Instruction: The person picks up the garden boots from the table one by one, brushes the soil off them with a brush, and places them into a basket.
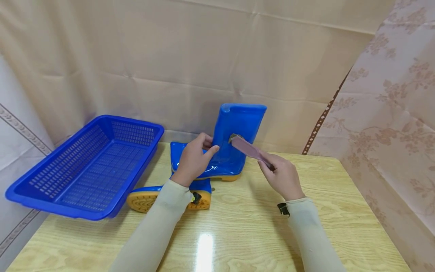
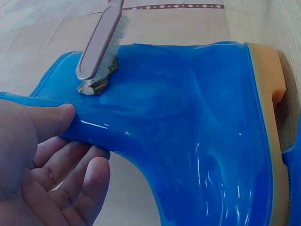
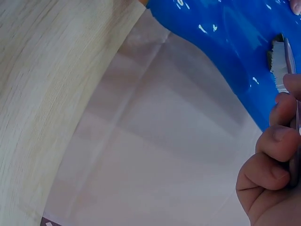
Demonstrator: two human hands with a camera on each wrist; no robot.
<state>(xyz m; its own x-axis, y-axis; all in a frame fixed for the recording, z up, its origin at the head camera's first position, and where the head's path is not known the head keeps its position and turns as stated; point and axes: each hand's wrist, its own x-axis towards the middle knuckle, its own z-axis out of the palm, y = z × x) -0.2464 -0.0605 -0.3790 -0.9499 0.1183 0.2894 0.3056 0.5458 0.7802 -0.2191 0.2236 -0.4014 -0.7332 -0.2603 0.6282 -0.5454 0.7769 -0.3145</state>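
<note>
A: Where is the upright boot standing?
B: It's standing on the table, in front of the beige cloth, with its shaft beside the left hand.
A: How is that hand gripping?
B: The left wrist view is showing it better. The thumb is lying against one side of the shaft, and the partly curled fingers are bending round behind its edge, so the hand is holding the shaft between them.
A: And the right hand?
B: It's gripping a pink brush by the handle. The right wrist view is revealing fingers curling firmly round it, which the head view is mostly hiding.
A: What are the bristles meeting?
B: From the head, the brush's back is covering them. The left wrist view is showing them pale, touching a dark clump on the shaft. I can't tell whether it's sticking to boot or bristles.
A: What is the head view adding?
B: The blue basket is standing at the left, and a second boot is lying on its side, a sleeve partly covering its yellow sole.
</note>
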